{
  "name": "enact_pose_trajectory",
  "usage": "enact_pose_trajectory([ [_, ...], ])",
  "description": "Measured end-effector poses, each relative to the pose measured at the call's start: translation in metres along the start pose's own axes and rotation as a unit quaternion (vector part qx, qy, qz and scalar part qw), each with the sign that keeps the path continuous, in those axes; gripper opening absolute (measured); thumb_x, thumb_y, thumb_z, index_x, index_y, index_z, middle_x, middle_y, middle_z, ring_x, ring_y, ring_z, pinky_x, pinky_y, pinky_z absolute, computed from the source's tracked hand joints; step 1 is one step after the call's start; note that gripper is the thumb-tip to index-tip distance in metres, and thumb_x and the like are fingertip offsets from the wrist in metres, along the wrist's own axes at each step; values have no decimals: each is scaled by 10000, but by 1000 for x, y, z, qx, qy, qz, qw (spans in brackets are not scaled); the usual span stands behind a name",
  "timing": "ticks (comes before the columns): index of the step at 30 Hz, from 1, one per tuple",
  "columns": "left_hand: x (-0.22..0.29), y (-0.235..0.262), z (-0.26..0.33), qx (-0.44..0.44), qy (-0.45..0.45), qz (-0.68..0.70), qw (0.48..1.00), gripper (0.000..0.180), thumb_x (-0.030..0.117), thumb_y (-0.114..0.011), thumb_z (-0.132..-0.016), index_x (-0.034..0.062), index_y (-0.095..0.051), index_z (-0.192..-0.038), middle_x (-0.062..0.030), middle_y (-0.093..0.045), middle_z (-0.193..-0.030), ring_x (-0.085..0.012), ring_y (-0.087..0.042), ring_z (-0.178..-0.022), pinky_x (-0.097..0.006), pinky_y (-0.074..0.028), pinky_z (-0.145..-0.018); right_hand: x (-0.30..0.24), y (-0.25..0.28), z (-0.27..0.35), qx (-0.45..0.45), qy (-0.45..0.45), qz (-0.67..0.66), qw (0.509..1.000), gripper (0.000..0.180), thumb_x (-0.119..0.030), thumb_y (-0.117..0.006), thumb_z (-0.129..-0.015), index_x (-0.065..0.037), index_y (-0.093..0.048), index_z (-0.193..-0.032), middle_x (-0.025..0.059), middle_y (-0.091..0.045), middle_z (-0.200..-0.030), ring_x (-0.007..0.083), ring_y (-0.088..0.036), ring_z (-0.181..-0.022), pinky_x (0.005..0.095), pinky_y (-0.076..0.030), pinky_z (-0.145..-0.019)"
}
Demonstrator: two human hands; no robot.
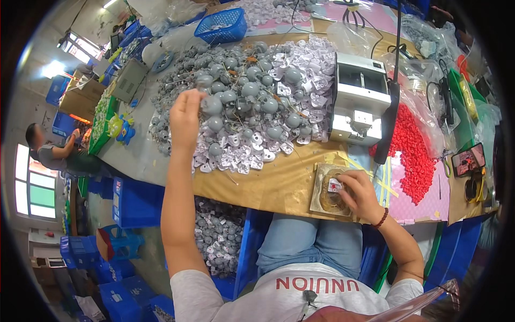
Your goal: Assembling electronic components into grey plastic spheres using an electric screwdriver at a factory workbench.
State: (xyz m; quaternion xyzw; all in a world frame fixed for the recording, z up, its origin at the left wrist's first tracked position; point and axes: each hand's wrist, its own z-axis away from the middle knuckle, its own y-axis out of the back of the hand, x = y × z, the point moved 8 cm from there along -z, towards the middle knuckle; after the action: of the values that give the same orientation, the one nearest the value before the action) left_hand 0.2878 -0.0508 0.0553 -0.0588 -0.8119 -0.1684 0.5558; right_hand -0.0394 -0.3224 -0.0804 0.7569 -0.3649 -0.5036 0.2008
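Note:
My left hand (186,115) is raised over the left side of a heap of grey round plastic parts. Its fingers are pinched at a grey round part (211,105) that looks nearer than the heap; the exact contact is partly hidden. My right hand (363,196) is at the table's front edge, over a square block fixture (320,199) with a round brownish middle. Thumb and forefinger close around a small white plastic part (335,185) with red on it, lying at the fixture's middle. A beaded bracelet circles the right wrist.
White plastic parts (252,155) spread around the grey ones. A white boxy machine (358,102) stands right of the heap, beside a pile of red parts (416,161). A blue basket (221,27) sits at the back. Below the table is a bin of grey parts (217,236). Another person (53,153) is far left.

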Motion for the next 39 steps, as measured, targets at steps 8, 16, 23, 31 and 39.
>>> enact_pose_trajectory([
  [8,3,-182,164,-410,208,209,863,327,323,-483,-1097,14,-590,-1097,-125,-690,-999,-204,-667,-983,-343,-534,-869,-52,66,-41,49,54,-107,992,403,-55,-760,-841,-18,-644,-1225,173,-635,-1197,328,-630,-1070,400,-508,-919],
  [16,-40,-227,273,-340,484,455,666,480,341,-702,-981,63,-472,-1298,-60,-607,-1027,-146,-601,-863,-287,-515,-745,7,-11,20,-111,-228,-410,876,271,-105,-719,-924,-16,-665,-1175,114,-697,-1028,191,-682,-916,310,-535,-821],
  [23,-46,-211,258,-284,121,-30,951,476,198,-799,-863,39,-570,-1249,-105,-576,-1114,-256,-571,-966,-379,-488,-829,-17,0,2,-44,8,-18,999,163,-68,-746,-809,-86,-712,-967,60,-630,-902,245,-629,-834,373,-516,-729],
  [31,-29,-220,236,-223,-58,-169,958,494,107,-831,-751,23,-621,-1190,-144,-595,-1109,-343,-547,-1029,-429,-456,-902,-21,-13,-10,-40,94,150,983,206,-161,-679,-769,-92,-687,-963,55,-574,-886,236,-571,-839,357,-460,-711],
  [39,-32,-222,233,-232,-54,-160,958,465,135,-794,-772,31,-628,-1195,-136,-598,-1089,-333,-557,-1020,-428,-467,-889,-30,-14,-8,-116,132,221,959,257,-165,-653,-789,-47,-686,-1015,66,-563,-932,243,-552,-914,357,-437,-729],
])
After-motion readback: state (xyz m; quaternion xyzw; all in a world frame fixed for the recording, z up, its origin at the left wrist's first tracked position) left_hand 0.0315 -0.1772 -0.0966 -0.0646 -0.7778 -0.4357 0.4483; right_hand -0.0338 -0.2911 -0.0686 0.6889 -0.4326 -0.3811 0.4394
